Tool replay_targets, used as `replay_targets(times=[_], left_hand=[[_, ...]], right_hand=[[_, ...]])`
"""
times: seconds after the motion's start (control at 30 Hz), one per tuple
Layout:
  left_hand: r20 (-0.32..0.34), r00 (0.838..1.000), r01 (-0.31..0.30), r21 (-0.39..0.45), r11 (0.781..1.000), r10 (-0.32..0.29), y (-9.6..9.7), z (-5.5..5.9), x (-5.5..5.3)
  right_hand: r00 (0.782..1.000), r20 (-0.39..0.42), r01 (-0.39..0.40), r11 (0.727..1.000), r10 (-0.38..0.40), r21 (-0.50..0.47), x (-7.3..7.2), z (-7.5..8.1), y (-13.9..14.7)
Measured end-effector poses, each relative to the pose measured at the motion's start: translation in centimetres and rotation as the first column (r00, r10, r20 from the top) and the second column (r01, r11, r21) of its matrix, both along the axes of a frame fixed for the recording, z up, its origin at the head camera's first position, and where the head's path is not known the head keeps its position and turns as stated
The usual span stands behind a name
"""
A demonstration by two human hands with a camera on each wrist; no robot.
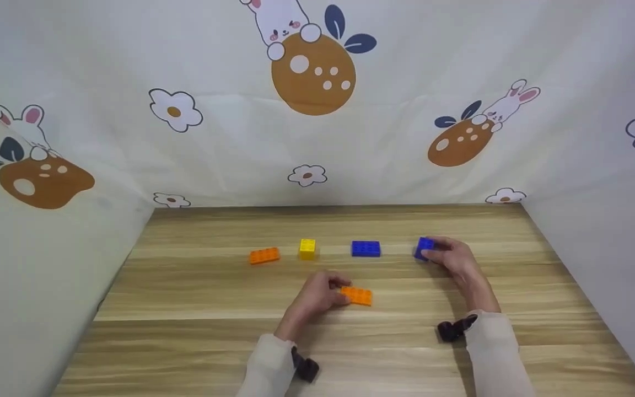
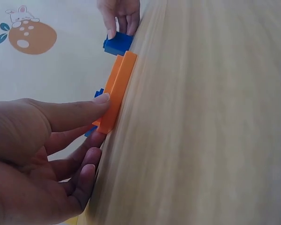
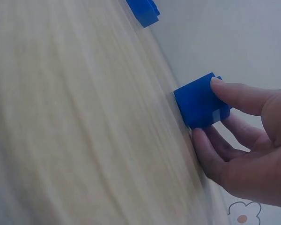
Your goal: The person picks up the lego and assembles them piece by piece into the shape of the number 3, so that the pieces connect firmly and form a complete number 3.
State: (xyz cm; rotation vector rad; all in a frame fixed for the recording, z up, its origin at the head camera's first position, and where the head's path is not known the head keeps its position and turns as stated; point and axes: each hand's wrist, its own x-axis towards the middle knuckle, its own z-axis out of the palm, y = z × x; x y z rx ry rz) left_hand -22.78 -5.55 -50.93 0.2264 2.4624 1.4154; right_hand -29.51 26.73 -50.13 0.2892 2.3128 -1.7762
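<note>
My left hand (image 1: 320, 293) pinches one end of an orange toy brick (image 1: 358, 296) between thumb and fingers, low over the wooden table. In the left wrist view the thumb lies on the studded side of this orange brick (image 2: 116, 93). Farther right, my right hand (image 1: 457, 263) grips a blue toy brick (image 1: 423, 248) from its right side. The right wrist view shows thumb and fingertips at opposite sides of that blue brick (image 3: 201, 101). Between the hands, a little farther back, lies a second blue brick (image 1: 366, 248), flat with studs up.
A yellow brick (image 1: 307, 249) and another, thin orange brick (image 1: 264, 255) sit in the back row, left of the blue ones. Patterned cloth (image 1: 229, 160) hangs behind the wooden table (image 1: 196, 292) and along both sides. Black wrist cameras (image 1: 306, 369) are strapped at both sleeves.
</note>
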Motion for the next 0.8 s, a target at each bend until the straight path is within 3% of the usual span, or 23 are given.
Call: replay_targets(times=[0.33,0.8], left_hand=[[-0.009,1.000,-0.025,-0.012,1.000,0.025,0.0,-0.1,-0.3],[-0.019,1.000,-0.025,-0.003,1.000,0.025,-0.1,-0.3,0.0]], right_hand=[[0.995,-0.064,-0.071,0.997,0.070,-0.004,0.8,2.9,-1.4],[0.969,-0.164,-0.158,0.976,0.183,0.152,3.1,6.1,-4.0]])
